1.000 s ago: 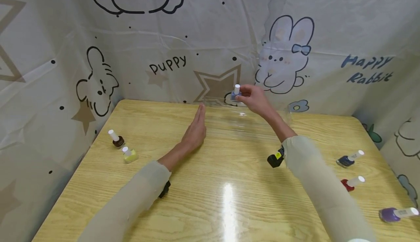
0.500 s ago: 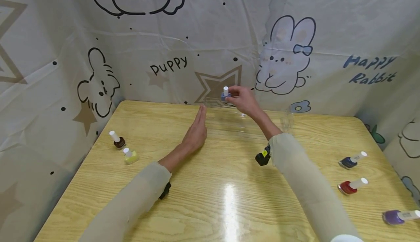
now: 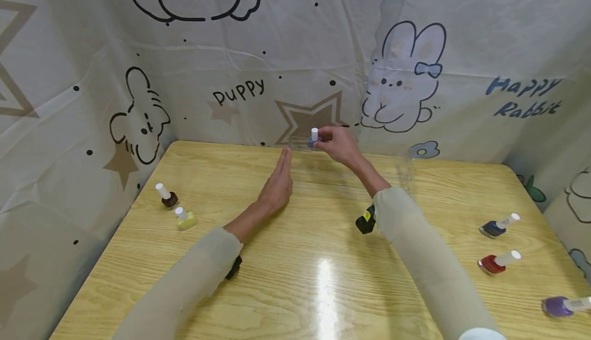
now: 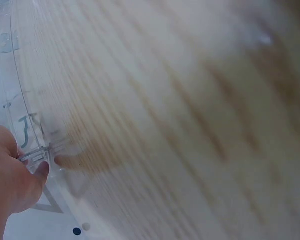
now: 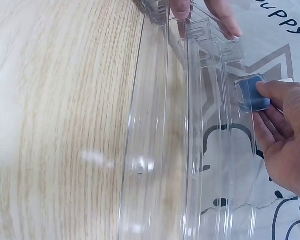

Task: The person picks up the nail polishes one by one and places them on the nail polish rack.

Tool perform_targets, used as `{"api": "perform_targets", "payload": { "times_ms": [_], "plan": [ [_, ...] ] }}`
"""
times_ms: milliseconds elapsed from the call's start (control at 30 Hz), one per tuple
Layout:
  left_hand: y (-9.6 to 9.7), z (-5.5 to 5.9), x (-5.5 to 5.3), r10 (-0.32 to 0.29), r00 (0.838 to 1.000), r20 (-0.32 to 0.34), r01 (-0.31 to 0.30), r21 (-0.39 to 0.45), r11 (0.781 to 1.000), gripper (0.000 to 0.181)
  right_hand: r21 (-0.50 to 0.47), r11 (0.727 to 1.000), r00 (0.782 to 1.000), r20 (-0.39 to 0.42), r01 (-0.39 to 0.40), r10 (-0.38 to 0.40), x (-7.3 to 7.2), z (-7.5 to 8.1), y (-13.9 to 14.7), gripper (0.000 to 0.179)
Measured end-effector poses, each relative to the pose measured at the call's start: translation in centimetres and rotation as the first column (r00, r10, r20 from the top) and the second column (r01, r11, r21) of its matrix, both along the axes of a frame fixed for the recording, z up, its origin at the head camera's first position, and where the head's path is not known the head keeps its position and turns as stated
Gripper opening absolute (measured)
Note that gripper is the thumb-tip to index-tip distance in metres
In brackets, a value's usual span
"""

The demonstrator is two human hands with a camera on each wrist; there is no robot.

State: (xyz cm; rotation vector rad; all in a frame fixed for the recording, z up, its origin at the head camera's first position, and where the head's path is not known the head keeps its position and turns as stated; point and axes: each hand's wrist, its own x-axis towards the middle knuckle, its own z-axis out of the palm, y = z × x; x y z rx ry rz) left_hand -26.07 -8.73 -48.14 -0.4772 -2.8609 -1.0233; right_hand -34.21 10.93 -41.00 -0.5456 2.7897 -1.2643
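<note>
My right hand (image 3: 340, 145) pinches a light blue nail polish bottle (image 5: 254, 93) with a white cap. It holds the bottle upright at the top rear tier of a clear stepped display rack (image 5: 150, 165), close to the rack's left end. In the head view the rack's transparent body is faint against the table and curtain. My left hand (image 3: 277, 181) lies along the left end of the rack with its fingers straight and together. From the left wrist view, its fingertips (image 4: 42, 170) touch the rack's clear end corner.
Dark brown (image 3: 169, 199) and yellow (image 3: 186, 221) nail polish bottles stand on the table at left. Navy (image 3: 493, 228), red (image 3: 492, 264) and purple (image 3: 556, 306) ones lie at right. A printed curtain (image 3: 231, 47) hangs right behind the table's back edge.
My right hand has carried the light blue bottle left along the rack, then lowered it slightly toward the top tier. The left hand has stayed at the rack's end.
</note>
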Motion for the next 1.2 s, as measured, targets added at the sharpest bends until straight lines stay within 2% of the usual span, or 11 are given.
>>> {"api": "perform_targets", "payload": {
  "times_ms": [233, 633, 967, 1200],
  "plan": [
    [0.0, 0.2, 0.1, -0.003, 1.000, -0.001, 0.003, 0.009, 1.000, 0.072, -0.020, 1.000, 1.000, 0.018, -0.013, 0.013, -0.1, -0.4, -0.2, 0.031],
    [-0.1, -0.2, 0.3, -0.027, 0.994, -0.107, 0.026, -0.012, 1.000, 0.069, 0.019, 0.999, 0.999, 0.004, -0.032, 0.032, -0.2, -0.8, -0.5, 0.031],
    [-0.2, -0.1, 0.3, -0.026, 0.998, -0.059, 0.024, -0.025, 0.999, 0.071, 0.000, 1.000, 1.000, 0.017, 0.011, -0.011, 0.1, -0.8, -1.1, 0.030],
    [-0.3, -0.1, 0.2, -0.031, 0.997, -0.069, 0.029, -0.038, 0.999, 0.072, -0.008, 0.999, 0.999, 0.038, 0.035, -0.034, 0.2, -0.6, -1.4, 0.033]
  ]
}}
